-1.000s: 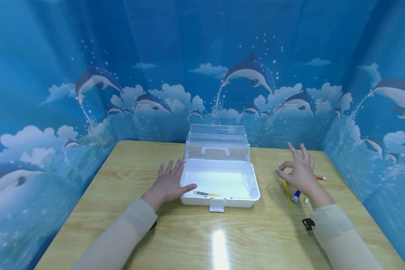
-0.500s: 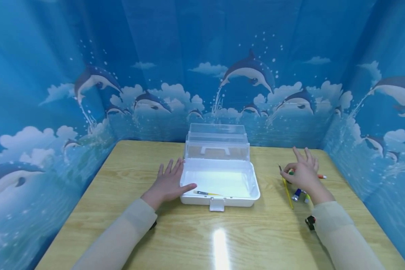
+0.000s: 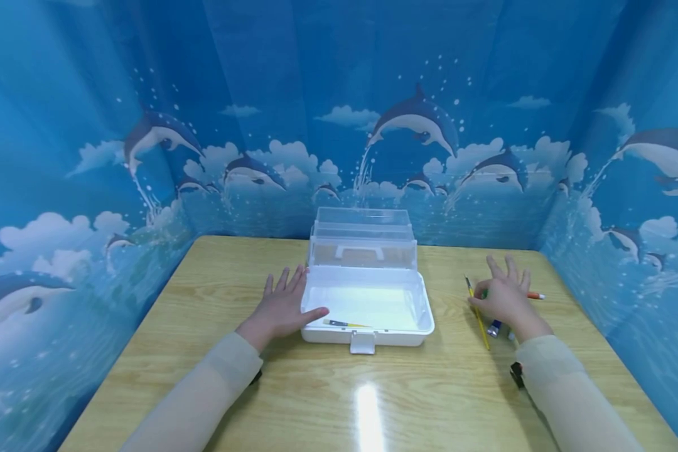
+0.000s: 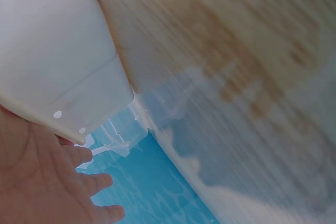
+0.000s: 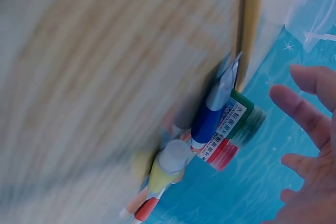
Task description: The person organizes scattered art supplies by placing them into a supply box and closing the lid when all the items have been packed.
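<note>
My left hand (image 3: pixel 279 309) rests with spread fingers along the left side of a white plastic box (image 3: pixel 367 339), its thumb over the front rim. The palm and fingertips also show in the left wrist view. A flat paintbrush (image 3: pixel 344 324) lies inside the box. On the right, my right hand (image 3: pixel 504 302) hovers over a group of paints, thumb and index finger apart. Near those fingers are a green paint jar (image 5: pixel 247 121) and a red paint jar (image 5: pixel 223 155). Beside them lie a blue paint tube (image 5: pixel 207 121), a yellow tube (image 5: pixel 164 169) and a yellow-handled paintbrush (image 3: pixel 482 323).
The box's clear lid (image 3: pixel 363 238) stands raised at the back, with a handle on it. An orange tube-like item (image 3: pixel 535 295) pokes out beyond the right hand. A dolphin-print curtain (image 3: pixel 339 125) encloses the wooden table (image 3: pixel 305 402) at the back and sides.
My right hand has shifted slightly and come lower over the paints; its thumb and index finger, earlier in a ring, now reach down near the brush. My left hand stays put.
</note>
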A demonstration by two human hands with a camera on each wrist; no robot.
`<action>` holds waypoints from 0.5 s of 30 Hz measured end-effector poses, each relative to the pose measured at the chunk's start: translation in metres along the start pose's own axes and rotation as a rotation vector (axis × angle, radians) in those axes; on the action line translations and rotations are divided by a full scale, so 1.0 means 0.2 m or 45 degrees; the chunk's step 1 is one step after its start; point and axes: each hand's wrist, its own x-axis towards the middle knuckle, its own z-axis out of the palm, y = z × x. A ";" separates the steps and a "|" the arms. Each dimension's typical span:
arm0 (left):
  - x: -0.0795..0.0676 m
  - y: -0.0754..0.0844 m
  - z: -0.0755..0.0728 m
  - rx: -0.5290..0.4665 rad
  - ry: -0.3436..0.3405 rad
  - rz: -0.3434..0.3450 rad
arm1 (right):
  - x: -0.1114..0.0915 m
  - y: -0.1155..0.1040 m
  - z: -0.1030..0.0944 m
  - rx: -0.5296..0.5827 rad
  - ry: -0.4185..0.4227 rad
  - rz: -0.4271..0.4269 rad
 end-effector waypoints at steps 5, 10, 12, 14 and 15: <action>0.00 0.00 -0.01 0.007 -0.004 0.005 | 0.00 0.00 0.01 -0.027 -0.027 0.010; -0.01 0.01 -0.01 0.007 -0.012 0.000 | 0.00 0.00 0.02 -0.071 -0.061 0.017; -0.01 0.02 -0.02 0.001 -0.012 0.000 | 0.01 0.00 0.02 -0.088 -0.078 0.021; -0.02 0.02 -0.02 0.001 -0.008 0.002 | 0.01 -0.01 0.01 -0.107 -0.099 0.030; -0.02 0.02 -0.02 -0.002 -0.006 0.002 | 0.01 -0.01 0.01 -0.109 -0.106 0.031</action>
